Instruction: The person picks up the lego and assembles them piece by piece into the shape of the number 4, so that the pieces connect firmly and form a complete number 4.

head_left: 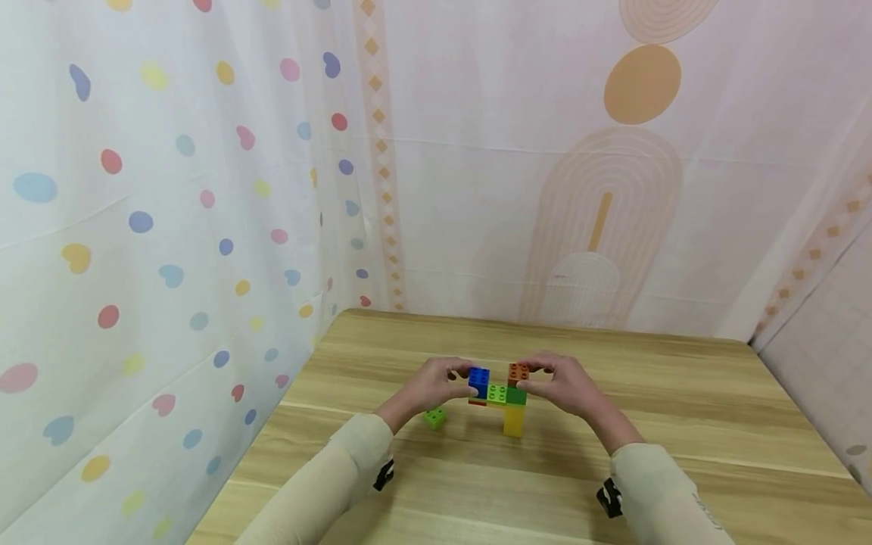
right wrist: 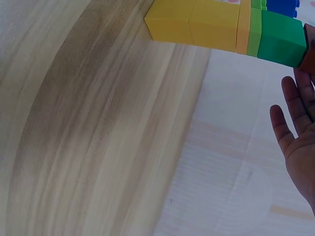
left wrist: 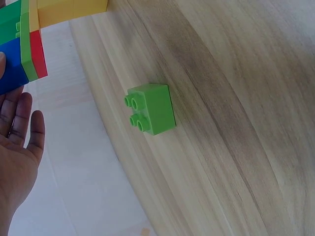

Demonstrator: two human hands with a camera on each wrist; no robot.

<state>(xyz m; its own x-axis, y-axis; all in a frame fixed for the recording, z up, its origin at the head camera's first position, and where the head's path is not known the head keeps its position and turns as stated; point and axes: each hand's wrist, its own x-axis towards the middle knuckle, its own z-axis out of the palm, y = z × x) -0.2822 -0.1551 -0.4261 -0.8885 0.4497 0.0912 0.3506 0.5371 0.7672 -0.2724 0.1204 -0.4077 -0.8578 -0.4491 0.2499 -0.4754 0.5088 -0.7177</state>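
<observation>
My left hand (head_left: pixel 433 384) pinches a blue block (head_left: pixel 479 380) between thumb and fingers at the left end of a built block structure. With thumb and fingers, my right hand (head_left: pixel 567 384) grips an orange-brown block (head_left: pixel 518 372) over a dark green block (head_left: pixel 516 396) at the right end. A flat light green piece (head_left: pixel 496 393) spans between the two ends, with a flat orange piece (right wrist: pixel 243 27) below it. A red piece (left wrist: pixel 38 54) shows beneath the left end. Stacked yellow blocks (right wrist: pixel 192 22) stand as a column under the right side.
A loose light green block (left wrist: pixel 160 109) with studs lies on the wooden table (head_left: pixel 436 484), left of the column and below my left hand. Patterned curtains (head_left: pixel 477 189) hang behind the table's far edge and along its left side.
</observation>
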